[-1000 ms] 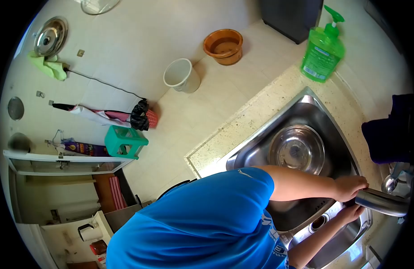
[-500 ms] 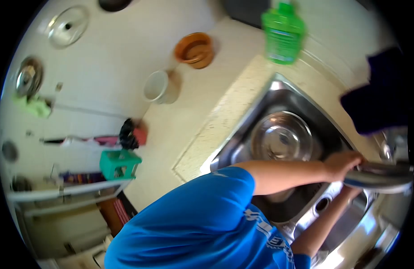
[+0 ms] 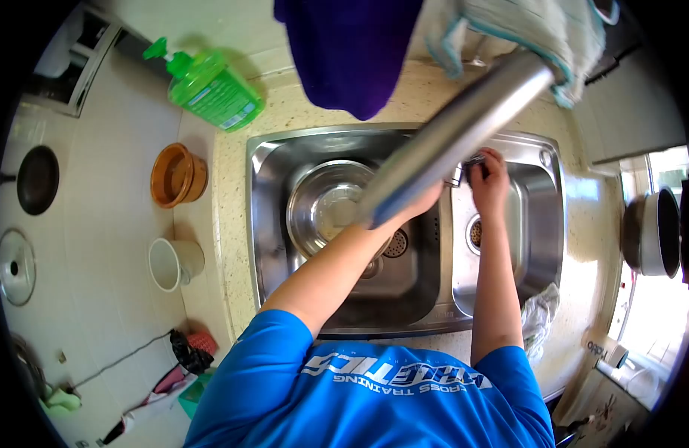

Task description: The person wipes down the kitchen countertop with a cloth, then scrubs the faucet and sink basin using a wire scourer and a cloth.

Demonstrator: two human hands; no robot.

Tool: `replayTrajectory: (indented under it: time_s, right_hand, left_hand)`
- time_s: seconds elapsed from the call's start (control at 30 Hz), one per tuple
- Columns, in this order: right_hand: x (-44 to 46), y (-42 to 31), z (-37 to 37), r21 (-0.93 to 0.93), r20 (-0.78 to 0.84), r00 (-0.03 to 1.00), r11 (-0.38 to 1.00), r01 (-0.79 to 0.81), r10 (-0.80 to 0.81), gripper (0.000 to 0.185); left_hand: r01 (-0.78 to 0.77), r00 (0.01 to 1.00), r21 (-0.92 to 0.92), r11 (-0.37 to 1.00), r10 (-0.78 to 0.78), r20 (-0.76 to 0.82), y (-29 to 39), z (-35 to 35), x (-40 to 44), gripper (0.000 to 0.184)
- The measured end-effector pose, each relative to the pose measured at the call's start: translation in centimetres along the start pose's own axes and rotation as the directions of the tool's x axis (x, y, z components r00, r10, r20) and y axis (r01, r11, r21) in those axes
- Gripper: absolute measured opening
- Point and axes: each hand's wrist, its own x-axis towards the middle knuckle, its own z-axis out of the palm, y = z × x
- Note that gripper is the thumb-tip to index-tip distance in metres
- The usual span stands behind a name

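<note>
My left hand (image 3: 425, 200), partly hidden, grips a shiny steel vessel (image 3: 464, 134) seen nearly edge-on and tilted across the sink; its inside does not show. At the divider between the two basins, my right hand (image 3: 492, 179) has its fingers curled round a dark, shiny end of the tap (image 3: 475, 161), whose details are partly covered. Below and left of the raised vessel, a round steel bowl (image 3: 303, 201) rests in the larger sink basin (image 3: 284, 295). Under my right forearm lies the smaller basin (image 3: 538, 231) with its drain.
A green pump bottle (image 3: 221, 97) stands at the back left. A purple cloth (image 3: 348, 52) and a whitish towel (image 3: 531, 30) hang behind the sink. An orange pot (image 3: 178, 175) and a white cup (image 3: 172, 263) sit left. A crumpled plastic bag (image 3: 540, 317) lies right.
The view has turned, and the sink is now straight ahead. My right hand, earlier close beneath the steel vessel, is now apart from it at the tap. My left hand still holds the vessel.
</note>
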Motion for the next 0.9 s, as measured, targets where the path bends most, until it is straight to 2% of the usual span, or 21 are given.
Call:
replayTrajectory:
  time_s: [0.07, 0.17, 0.23, 0.3, 0.37, 0.43, 0.47, 0.5, 0.53, 0.57, 0.6, 0.63, 0.67, 0.7, 0.73, 0.77, 0.83, 0.9]
  right_hand:
    - [-2.4, 0.6, 0.3, 0.012, 0.036, 0.997, 0.998, 0.061, -0.062, 0.015]
    - [-7.0, -2.7, -1.2, 0.014, 0.078, 0.997, 1.0, -0.015, 0.014, 0.016]
    - [-9.5, -4.6, -3.3, -0.026, 0.14, 0.988, 0.998, -0.055, 0.059, 0.016]
    - [-11.7, -6.0, -5.2, 0.03, 0.173, 0.974, 0.988, -0.153, 0.146, 0.016]
    - [-13.9, -7.0, -6.7, 0.095, 0.141, 0.974, 0.976, -0.194, 0.18, 0.021]
    - [-15.6, -7.6, -7.8, 0.361, 0.226, 0.922, 0.852, -0.38, 0.315, 0.026]
    - [-16.6, -7.8, -8.4, 0.519, 0.453, 0.74, 0.528, -0.672, 0.497, 0.031]
    - [-16.3, -9.6, -9.4, 0.556, 0.576, 0.635, 0.324, -0.766, 0.514, 0.04]
    - [-16.4, -10.3, -10.2, 0.468, 0.489, 0.77, 0.621, -0.629, 0.411, 0.043]
    - [-16.4, -11.0, -11.0, 0.323, 0.426, 0.864, 0.847, -0.423, 0.269, 0.046]
    - [-16.1, -11.7, -12.5, 0.207, 0.394, 0.883, 0.911, -0.356, 0.255, 0.052]
    - [-16.2, -11.6, -14.1, 0.113, 0.322, 0.895, 0.926, -0.36, 0.308, 0.053]
    - [-16.6, -10.3, -15.6, -0.066, 0.155, 0.954, 0.966, -0.248, 0.256, 0.048]
    - [-17.1, -8.7, -17.4, -0.124, -0.009, 0.969, 0.962, -0.245, 0.245, 0.043]
    - [-17.7, -7.0, -19.2, -0.24, -0.152, 0.961, 0.935, -0.263, 0.231, 0.04]
    - [-18.5, -5.9, -20.9, -0.283, -0.233, 0.922, 0.886, -0.368, 0.308, 0.041]
    - [-20.5, -5.1, -22.7, -0.527, -0.337, 0.848, 0.665, -0.529, 0.408, 0.045]
    - [-22.0, -4.6, -21.8, -0.551, -0.341, 0.749, 0.525, -0.649, 0.568, 0.05]
  left_hand:
    - [0.106, 0.994, 0.087, 0.991, -0.103, -0.039, -1.4, 0.5, -2.0, 0.063]
    - [0.18, 0.972, -0.135, 0.974, -0.197, -0.128, -0.1, -0.1, -5.0, 0.062]
    - [0.246, 0.958, -0.204, 0.948, -0.269, -0.096, 1.0, -0.4, -7.6, 0.06]
    - [0.25, 0.968, -0.149, 0.957, -0.246, 0.044, 2.7, -1.4, -9.9, 0.056]
    - [0.25, 0.934, -0.113, 0.962, -0.209, 0.289, 5.7, -2.4, -11.3, 0.057]
    - [-0.033, 0.923, -0.045, 0.998, 0.048, 0.382, 7.8, -2.0, -12.7, 0.064]
    - [0.036, 0.903, -0.131, 0.991, 0.024, 0.428, 9.0, -1.6, -13.3, 0.073]
    - [0.205, 0.886, -0.216, 0.955, -0.087, 0.455, 10.0, -1.1, -14.5, 0.072]
    - [0.243, 0.887, -0.238, 0.94, -0.117, 0.446, 9.7, -0.5, -15.8, 0.067]
    - [0.283, 0.886, -0.259, 0.924, -0.149, 0.439, 9.2, 0.0, -16.8, 0.062]
    - [0.274, 0.878, -0.261, 0.926, -0.13, 0.46, 9.9, -0.3, -16.9, 0.062]
    - [0.276, 0.885, -0.242, 0.93, -0.148, 0.441, 10.9, -0.9, -16.8, 0.055]
    - [0.277, 0.893, -0.224, 0.934, -0.164, 0.42, 11.4, -1.5, -16.7, 0.049]
    - [0.23, 0.896, -0.201, 0.952, -0.126, 0.426, 11.4, -2.1, -16.7, 0.046]
    - [0.256, 0.889, -0.195, 0.947, -0.152, 0.431, 11.3, -2.7, -17.0, 0.046]
    - [0.284, 0.882, -0.192, 0.94, -0.177, 0.437, 10.9, -3.1, -17.5, 0.046]
    - [0.317, 0.885, -0.199, 0.927, -0.213, 0.415, 9.6, -3.2, -19.0, 0.046]
    - [0.247, 0.874, -0.147, 0.958, -0.155, 0.46, 8.8, -3.4, -19.7, 0.051]
